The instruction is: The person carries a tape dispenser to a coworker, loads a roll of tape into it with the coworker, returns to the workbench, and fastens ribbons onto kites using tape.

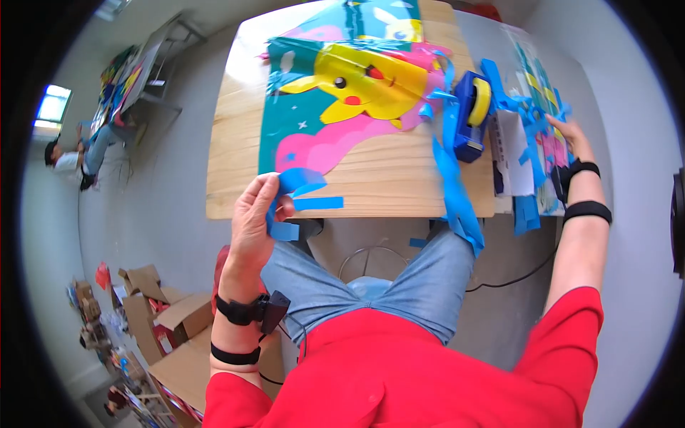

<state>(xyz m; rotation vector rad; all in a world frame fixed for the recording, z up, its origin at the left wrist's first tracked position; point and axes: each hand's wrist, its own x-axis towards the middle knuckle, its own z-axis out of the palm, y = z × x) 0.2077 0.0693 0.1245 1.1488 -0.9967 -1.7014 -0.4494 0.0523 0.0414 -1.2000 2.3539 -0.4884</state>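
Observation:
My left hand (258, 203) pinches blue ribbon (303, 180) at the near left edge of the wooden table; short blue pieces hang from its fingers. Beyond it lies a glossy plastic sheet (353, 89) printed with a yellow cartoon figure on green and pink. My right hand (571, 135) reaches over a pile of printed plastic sheets (551, 146) at the right, touching the blue strips (531, 121) there. A visible finger is stretched out; the others are partly hidden. Between the hands stands a blue tape dispenser (471, 118) with a yellow-cored roll.
More long blue ribbon (451, 178) drapes over the front edge of the wooden table (385, 192) onto my knee. A white box (510, 153) stands right of the dispenser. Cardboard boxes (171, 314) sit at lower left. Another person (82, 157) is at a far table.

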